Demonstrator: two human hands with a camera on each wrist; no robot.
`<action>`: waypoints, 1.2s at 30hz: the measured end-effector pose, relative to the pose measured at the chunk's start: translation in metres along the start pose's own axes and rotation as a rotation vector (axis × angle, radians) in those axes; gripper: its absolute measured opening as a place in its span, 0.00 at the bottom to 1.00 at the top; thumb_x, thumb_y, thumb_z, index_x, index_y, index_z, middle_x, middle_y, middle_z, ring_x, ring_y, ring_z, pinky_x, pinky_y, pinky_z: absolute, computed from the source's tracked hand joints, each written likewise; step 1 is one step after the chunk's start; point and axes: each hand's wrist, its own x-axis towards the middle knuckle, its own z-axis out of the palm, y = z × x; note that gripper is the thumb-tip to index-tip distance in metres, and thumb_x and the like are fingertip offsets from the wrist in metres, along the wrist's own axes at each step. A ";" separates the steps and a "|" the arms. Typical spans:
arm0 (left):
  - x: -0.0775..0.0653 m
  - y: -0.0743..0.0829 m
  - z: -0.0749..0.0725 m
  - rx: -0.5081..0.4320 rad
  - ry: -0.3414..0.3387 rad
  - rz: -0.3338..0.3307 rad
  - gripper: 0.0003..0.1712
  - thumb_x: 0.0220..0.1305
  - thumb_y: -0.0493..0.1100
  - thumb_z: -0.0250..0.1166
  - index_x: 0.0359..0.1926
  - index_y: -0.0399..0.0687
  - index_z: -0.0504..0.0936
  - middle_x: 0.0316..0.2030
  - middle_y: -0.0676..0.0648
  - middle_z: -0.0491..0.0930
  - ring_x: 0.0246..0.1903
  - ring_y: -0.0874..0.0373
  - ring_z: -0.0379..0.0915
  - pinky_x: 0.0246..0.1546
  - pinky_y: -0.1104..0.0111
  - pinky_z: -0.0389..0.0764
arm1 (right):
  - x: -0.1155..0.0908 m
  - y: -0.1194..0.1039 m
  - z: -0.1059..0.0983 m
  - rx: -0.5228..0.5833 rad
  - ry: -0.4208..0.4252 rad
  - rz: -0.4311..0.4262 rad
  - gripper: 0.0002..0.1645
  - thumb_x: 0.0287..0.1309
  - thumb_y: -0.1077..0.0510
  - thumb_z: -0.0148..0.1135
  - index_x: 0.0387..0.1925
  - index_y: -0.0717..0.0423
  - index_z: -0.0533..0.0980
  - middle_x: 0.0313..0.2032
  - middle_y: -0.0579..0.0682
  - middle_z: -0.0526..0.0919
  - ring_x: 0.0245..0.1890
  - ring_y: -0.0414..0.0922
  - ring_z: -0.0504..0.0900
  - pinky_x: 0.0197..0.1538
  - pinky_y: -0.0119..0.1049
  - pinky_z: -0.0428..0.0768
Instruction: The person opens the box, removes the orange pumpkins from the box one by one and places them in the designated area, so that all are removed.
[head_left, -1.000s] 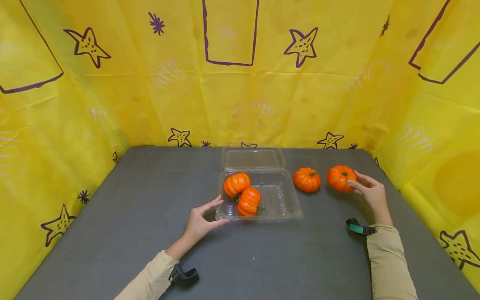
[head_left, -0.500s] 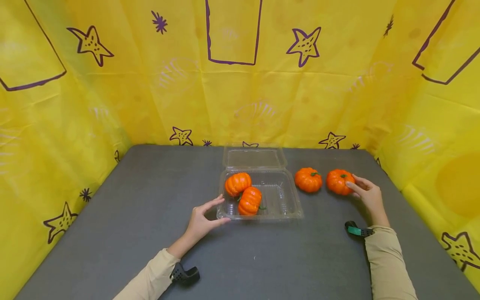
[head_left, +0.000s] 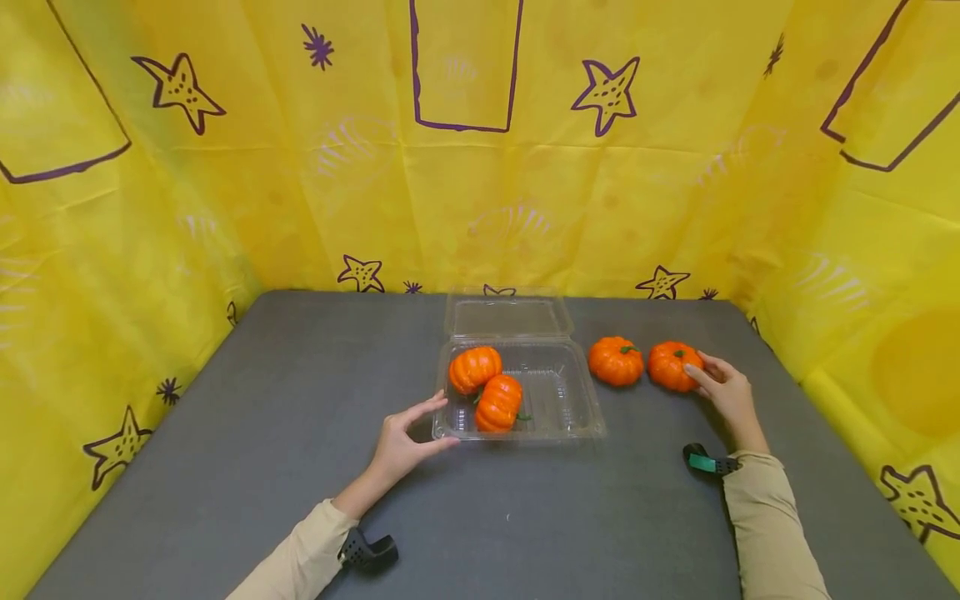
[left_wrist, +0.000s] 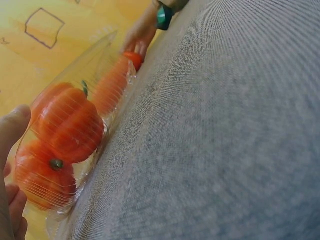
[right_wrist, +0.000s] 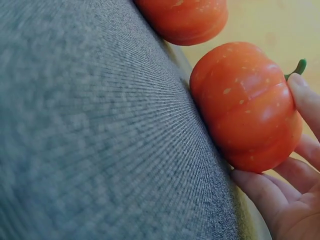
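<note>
My left hand holds the near left corner of a clear plastic clamshell container, thumb at the front edge and fingers along the left side. Inside it, to the left, lie two small orange pumpkins, one at the back and one tipped in front. My right hand grips a third pumpkin on the table, right of the container. In the right wrist view the thumb presses by its green stem, with fingers at its side. Another pumpkin sits between that one and the container.
The container's lid lies folded back toward the rear. A grey table carries everything. Yellow patterned cloth rises behind the table and at both sides.
My right hand has shifted left with its pumpkin, narrowing the gap to the neighbouring one. The left hand and the container have stayed in place.
</note>
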 end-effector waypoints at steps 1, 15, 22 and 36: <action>0.000 0.000 0.000 -0.001 0.001 -0.001 0.30 0.29 0.28 0.76 0.41 0.25 0.78 0.43 0.32 0.76 0.44 0.41 0.73 0.50 0.73 0.67 | 0.001 -0.001 0.000 -0.028 -0.011 -0.001 0.35 0.53 0.53 0.62 0.57 0.70 0.64 0.40 0.37 0.77 0.33 0.24 0.74 0.33 0.21 0.75; 0.001 0.002 -0.001 0.015 -0.008 -0.022 0.30 0.29 0.29 0.76 0.41 0.24 0.77 0.44 0.33 0.76 0.45 0.42 0.72 0.50 0.73 0.67 | 0.001 -0.009 -0.003 -0.319 -0.041 0.042 0.40 0.55 0.43 0.57 0.61 0.66 0.61 0.55 0.66 0.65 0.57 0.57 0.63 0.56 0.41 0.65; 0.001 0.001 -0.001 0.012 -0.010 -0.016 0.30 0.29 0.29 0.76 0.41 0.25 0.77 0.44 0.33 0.75 0.45 0.42 0.72 0.50 0.73 0.67 | 0.001 -0.008 -0.007 -0.383 -0.064 0.000 0.39 0.57 0.43 0.55 0.61 0.64 0.60 0.58 0.68 0.60 0.58 0.66 0.56 0.56 0.59 0.54; 0.000 0.001 0.000 0.011 0.008 0.007 0.30 0.29 0.28 0.76 0.41 0.28 0.78 0.43 0.32 0.76 0.44 0.40 0.73 0.51 0.73 0.66 | 0.003 -0.022 0.000 -0.262 0.062 -0.246 0.38 0.55 0.58 0.60 0.64 0.64 0.55 0.64 0.60 0.52 0.63 0.42 0.52 0.57 0.23 0.56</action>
